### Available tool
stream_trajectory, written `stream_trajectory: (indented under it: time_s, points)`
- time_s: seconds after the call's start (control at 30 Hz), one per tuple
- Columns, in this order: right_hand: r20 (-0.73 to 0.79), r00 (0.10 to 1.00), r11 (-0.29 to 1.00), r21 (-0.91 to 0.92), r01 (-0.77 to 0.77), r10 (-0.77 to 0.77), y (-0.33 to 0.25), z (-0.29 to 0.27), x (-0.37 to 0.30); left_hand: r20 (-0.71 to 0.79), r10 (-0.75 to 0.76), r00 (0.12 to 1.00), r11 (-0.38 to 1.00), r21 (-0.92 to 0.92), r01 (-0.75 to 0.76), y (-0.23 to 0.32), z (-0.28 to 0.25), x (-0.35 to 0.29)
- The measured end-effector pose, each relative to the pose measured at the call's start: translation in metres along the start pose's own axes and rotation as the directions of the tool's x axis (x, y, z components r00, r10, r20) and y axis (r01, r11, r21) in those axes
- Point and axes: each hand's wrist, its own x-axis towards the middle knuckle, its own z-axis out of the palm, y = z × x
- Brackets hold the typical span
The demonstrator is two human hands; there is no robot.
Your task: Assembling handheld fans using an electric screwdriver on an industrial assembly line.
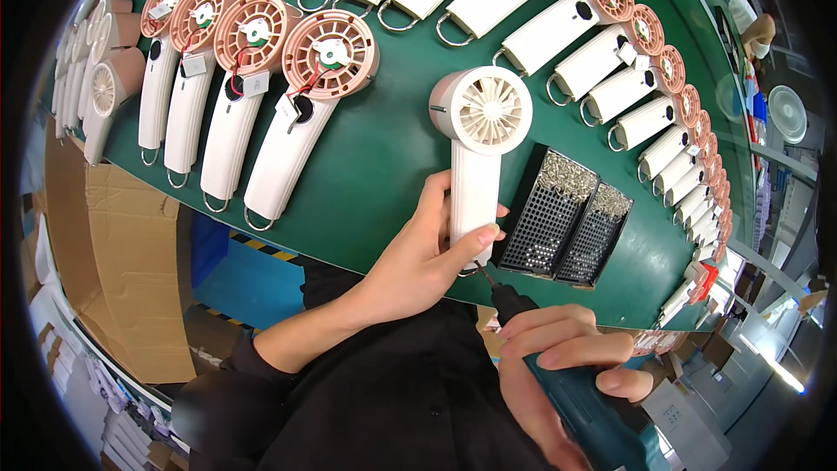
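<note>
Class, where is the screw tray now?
In the head view, the screw tray lies right of centre on the green table, just right of the fan in the left hand.

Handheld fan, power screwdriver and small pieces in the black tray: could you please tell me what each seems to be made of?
Handheld fan: probably moulded plastic, satin off-white and pale pink, judging by its soft, even sheen.
Power screwdriver: likely plastic, dark teal with a slight gloss, from its smooth, moulded-looking body.
Small pieces: apparently metal, given their silvery glints.
</note>
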Motion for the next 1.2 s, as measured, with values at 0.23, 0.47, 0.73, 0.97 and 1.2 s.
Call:
stream_trajectory:
  time_s: [0.23,0.47,0.73,0.97,1.2]
  points:
    - [0.047,0.975,0.976,0.045,0.215,-0.217,0.018,-0.011,-0.007,-0.013,0.013,1.0,1.0,0.002,-0.013,-0.001,0.001,0.001]
    - [0.062,0.981,0.981,0.066,0.18,-0.185,0.021,-0.011,-0.007,-0.014,-0.007,1.0,1.0,0.003,0.007,0.001,0.0,0.001]
    - [0.074,0.981,0.971,0.173,0.164,-0.179,0.018,-0.012,-0.003,0.006,-0.02,1.0,1.0,0.002,0.02,0.004,-0.002,-0.001]
    - [-0.174,0.966,0.981,-0.063,0.185,-0.193,-0.02,-0.014,0.008,0.042,-0.001,0.999,0.997,-0.076,0.004,0.004,-0.004,0.002]
    - [-0.388,0.921,0.996,-0.092,0.003,-0.039,-0.012,-0.054,0.007,-0.085,0.079,0.993,0.986,0.155,-0.065,0.004,0.001,-0.015]
